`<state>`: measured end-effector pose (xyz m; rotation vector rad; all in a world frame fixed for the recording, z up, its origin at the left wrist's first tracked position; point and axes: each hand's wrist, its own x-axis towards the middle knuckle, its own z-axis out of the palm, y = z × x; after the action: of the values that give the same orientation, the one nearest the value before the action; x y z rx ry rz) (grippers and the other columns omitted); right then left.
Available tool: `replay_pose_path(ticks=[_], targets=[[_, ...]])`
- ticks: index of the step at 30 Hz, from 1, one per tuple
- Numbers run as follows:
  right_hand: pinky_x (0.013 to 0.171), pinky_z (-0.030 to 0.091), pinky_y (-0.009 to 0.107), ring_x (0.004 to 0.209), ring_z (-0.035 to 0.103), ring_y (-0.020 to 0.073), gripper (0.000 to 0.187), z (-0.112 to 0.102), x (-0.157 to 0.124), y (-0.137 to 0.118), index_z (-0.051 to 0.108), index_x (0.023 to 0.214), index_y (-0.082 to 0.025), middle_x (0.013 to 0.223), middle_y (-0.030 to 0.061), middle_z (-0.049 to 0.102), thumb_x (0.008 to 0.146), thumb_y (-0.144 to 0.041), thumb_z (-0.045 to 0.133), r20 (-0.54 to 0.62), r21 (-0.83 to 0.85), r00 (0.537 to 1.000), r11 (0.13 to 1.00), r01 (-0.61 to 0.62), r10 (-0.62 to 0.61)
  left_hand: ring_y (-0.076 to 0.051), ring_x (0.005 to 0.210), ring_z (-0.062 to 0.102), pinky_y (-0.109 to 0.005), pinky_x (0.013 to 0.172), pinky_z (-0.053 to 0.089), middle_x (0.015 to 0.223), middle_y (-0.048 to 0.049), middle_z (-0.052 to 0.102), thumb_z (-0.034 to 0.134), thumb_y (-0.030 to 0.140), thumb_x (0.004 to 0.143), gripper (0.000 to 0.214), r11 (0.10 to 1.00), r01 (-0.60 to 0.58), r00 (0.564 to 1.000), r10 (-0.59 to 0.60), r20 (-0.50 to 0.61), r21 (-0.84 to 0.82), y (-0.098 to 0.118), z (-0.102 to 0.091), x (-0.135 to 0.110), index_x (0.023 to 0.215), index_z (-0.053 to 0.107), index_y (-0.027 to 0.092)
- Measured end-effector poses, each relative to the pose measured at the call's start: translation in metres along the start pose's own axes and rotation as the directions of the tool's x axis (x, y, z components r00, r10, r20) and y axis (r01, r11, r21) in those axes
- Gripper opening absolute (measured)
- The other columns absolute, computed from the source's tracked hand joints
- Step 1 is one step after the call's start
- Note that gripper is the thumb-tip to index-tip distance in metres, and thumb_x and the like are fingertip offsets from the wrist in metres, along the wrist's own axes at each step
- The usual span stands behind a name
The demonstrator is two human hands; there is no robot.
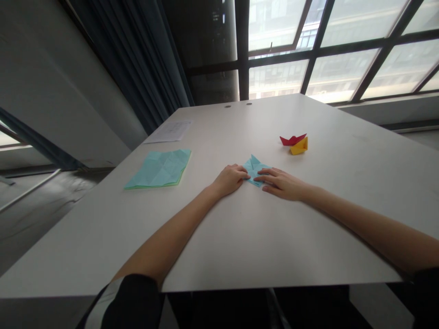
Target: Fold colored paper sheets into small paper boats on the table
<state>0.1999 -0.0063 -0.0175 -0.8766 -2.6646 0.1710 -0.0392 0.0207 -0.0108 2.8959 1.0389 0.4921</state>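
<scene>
A piece of light-blue folded paper (254,167) lies on the white desk (219,237), between the person's two hands and well in from the near edge. One pointed flap of it sticks up on the far side, away from the person. The left hand (230,179) rests at the left side of the folded paper, its fingers bent and the tips touching it; whether they pinch the paper or only press on it, I cannot tell. The right hand (281,183) lies palm down from the other side, fingers loosely spread, with fingertips on the right part of the paper and nothing gripped. Both forearms reach in over the near edge, with dark sleeves by the elbows. Beyond the right hand sit a red paper boat (292,140) and a yellow paper boat (300,146), close together, the yellow one nearer the person. Well to the left of the left hand is a stack of paper (159,168), a creased blue sheet on top and green showing along its edge. Farther back, near the left edge, lies a white sheet (169,131) with faint marks.
</scene>
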Motion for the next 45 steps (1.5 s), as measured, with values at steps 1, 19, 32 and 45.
replay_pose_path(ticks=[1,19,32,45], targets=[[0.096,0.036,0.045,0.111,0.050,0.0250,0.040,0.000,0.000,0.000,0.051,0.123,-0.026,0.124,0.0106,0.050,0.088,-0.041,0.039,-0.004,-0.002,1.000,1.000,0.002,-0.002,-0.017,0.092,0.056,-0.031,0.083,0.041,0.101,-0.0019,0.064,0.047,0.009,0.075,0.032,1.000,0.000,1.000,0.000,0.004,0.004,0.000,0.000,0.000,0.096,0.066,0.024],[0.091,0.039,0.040,0.100,0.055,0.0207,0.032,0.000,0.002,-0.001,0.059,0.115,-0.026,0.111,0.0076,0.061,0.087,-0.031,0.045,-0.067,0.016,0.991,0.993,0.116,-0.115,-0.026,0.104,0.044,-0.041,0.082,0.039,0.122,-0.0091,0.046,0.028,0.019,0.088,0.045,0.950,0.133,0.963,-0.191,0.189,0.281,0.025,-0.001,0.001,0.131,0.039,0.030],[0.090,0.041,0.039,0.100,0.056,0.0207,0.033,0.001,0.001,-0.001,0.058,0.116,-0.027,0.112,0.0084,0.060,0.087,-0.032,0.044,-0.055,0.023,0.994,0.995,0.096,-0.095,-0.026,0.100,0.050,-0.042,0.086,0.035,0.109,-0.0155,0.056,0.036,0.020,0.083,0.034,0.817,0.458,0.867,-0.498,0.029,0.350,0.029,-0.005,-0.002,0.110,0.055,0.009],[0.097,0.034,0.041,0.107,0.054,0.0201,0.028,-0.004,0.002,-0.007,0.058,0.107,-0.022,0.114,0.0076,0.061,0.088,-0.033,0.041,-0.023,0.043,0.997,0.996,0.073,-0.072,-0.014,0.063,0.055,-0.024,0.057,0.042,0.069,-0.0004,0.058,0.067,0.027,0.063,0.024,0.700,0.553,0.784,-0.620,0.000,-0.451,0.014,-0.007,0.006,0.081,0.054,0.017]])
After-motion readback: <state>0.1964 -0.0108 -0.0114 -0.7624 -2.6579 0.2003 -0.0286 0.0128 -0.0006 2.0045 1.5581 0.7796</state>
